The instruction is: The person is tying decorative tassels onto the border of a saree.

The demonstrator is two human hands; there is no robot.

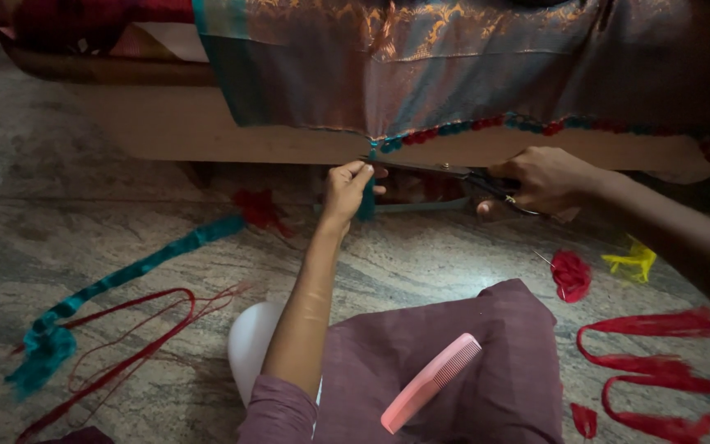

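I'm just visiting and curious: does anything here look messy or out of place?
Yes, thread lies loose over the floor: red thread bundles, a teal strip, a yellow scrap. A pink comb rests on the person's lap.

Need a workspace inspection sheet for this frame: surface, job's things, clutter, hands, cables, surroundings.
Surface: marbled stone floor, dim.
Job's things: woven cloth hangs over a bench edge, red and teal tassels along its hem; scissors just below the hem; a teal tassel.
Clutter: pink comb on lap; teal thread strip, red threads, red tuft, yellow tuft on floor.
Hands: left hand pinches the teal tassel; right hand holds scissors.
Cables: nothing seen.
Surroundings: wooden bench.
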